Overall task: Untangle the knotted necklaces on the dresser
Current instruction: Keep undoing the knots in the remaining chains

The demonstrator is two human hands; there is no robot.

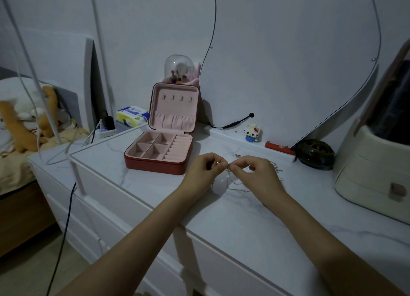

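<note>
I'm watching both hands working close together over the middle of the surface. The left hand (205,165) is curling its fingers and pinching a small ring-like piece of the necklaces (235,181), and the right hand (255,171) is pinching the chain just beside it, fingertips of the two hands nearly touching. The thin chains are hanging down from that pinch point and trailing onto the marble-patterned surface (255,224) beneath and between the wrists, with more loose links spreading out behind the right hand toward the back edge. I cannot tell how the strands are crossing; they are too fine.

Just beside the left hand, toward the back left, a red jewelry box (158,160) is standing open, its pink lid upright and its compartments showing. Behind it a glass dome (178,68) is covering some brushes. Along the back edge I'm seeing a small block figure (251,132), a red bar-shaped object (278,148) and a dark round openwork object (315,153). A cream organizer (375,169) is sitting at the right edge, well apart from the chains. A tissue pack (132,115) and a power strip (104,130) are lying beyond the left corner.
</note>
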